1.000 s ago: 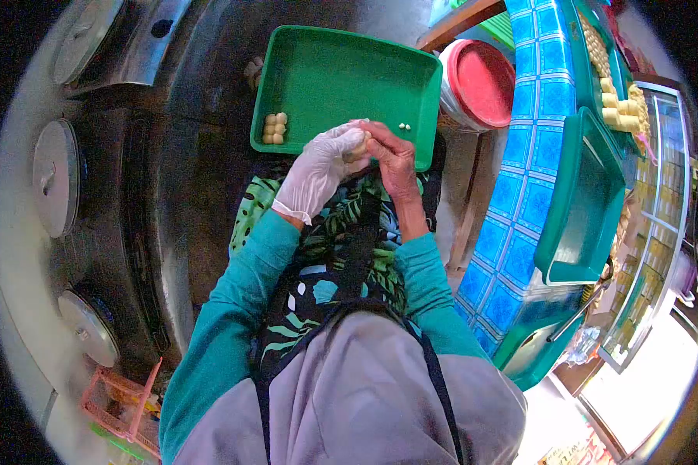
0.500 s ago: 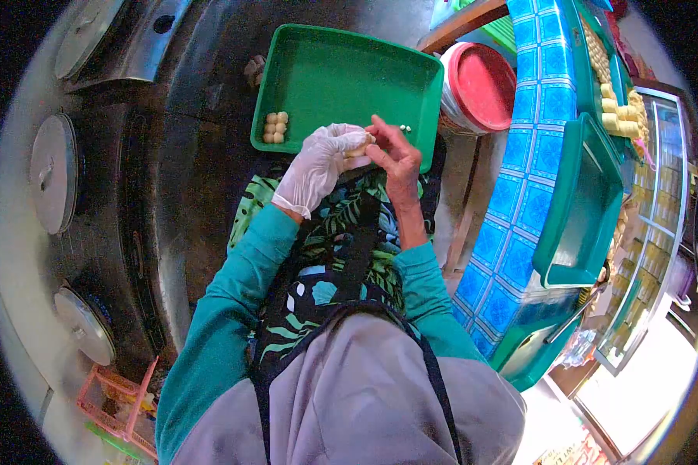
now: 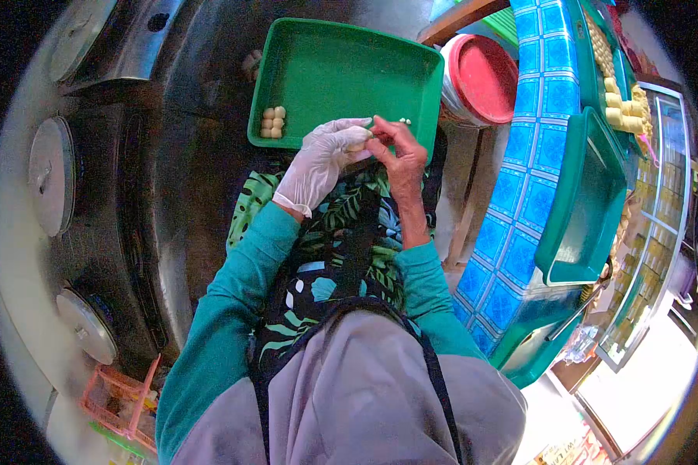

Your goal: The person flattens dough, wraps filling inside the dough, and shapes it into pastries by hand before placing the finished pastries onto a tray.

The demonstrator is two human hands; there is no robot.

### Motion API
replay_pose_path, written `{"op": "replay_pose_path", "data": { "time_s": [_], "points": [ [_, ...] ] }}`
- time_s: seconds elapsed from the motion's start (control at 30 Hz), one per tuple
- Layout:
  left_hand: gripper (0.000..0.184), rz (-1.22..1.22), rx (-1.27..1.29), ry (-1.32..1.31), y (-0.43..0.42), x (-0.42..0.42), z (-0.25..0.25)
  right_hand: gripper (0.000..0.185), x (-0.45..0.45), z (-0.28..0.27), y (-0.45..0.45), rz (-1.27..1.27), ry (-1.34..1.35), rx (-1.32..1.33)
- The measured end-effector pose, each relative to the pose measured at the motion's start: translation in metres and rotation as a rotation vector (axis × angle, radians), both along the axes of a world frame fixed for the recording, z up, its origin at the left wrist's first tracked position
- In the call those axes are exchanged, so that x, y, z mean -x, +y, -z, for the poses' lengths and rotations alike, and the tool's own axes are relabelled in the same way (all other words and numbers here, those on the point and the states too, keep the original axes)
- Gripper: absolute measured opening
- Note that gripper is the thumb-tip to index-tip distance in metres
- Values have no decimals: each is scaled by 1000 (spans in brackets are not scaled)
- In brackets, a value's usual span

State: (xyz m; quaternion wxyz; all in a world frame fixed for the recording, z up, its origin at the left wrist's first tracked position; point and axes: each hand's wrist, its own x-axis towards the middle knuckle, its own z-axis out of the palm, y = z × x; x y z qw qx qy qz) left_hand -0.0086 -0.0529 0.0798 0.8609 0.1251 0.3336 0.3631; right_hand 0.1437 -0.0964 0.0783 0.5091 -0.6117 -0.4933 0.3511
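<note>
A green tray lies in front of me, with several pale dough balls grouped at its near left corner. Small white bits lie near its right side. Over the tray's near edge, my left hand, in a white glove, is closed around a pale piece of dough, mostly covered by the fingers. My bare right hand meets it from the right, thumb and fingertips pinched at the dough.
A bucket with a red lid stands right of the tray. Further right, a blue tiled surface holds an empty green tray and yellowish rolls. Round metal lids are at left, above a pink basket.
The fingers of my right hand have shifted at the dough, closing in from a more spread pose. Both hands stay together near the tray's edge.
</note>
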Motion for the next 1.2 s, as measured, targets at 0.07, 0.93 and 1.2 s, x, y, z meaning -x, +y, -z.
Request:
{"op": "replay_pose_path", "data": {
  "time_s": [0.07,0.93,1.2],
  "points": [
    [24,65,23,40,0,1,6,23,-4,9,0,-39,-38,-76],
    [23,199,-169,326,9,4,26,8,-17,11,4,-225,-250,196],
    [27,109,-183,374,6,-4,26,11,-38,4,5,-60,746,473]
  ]
}}
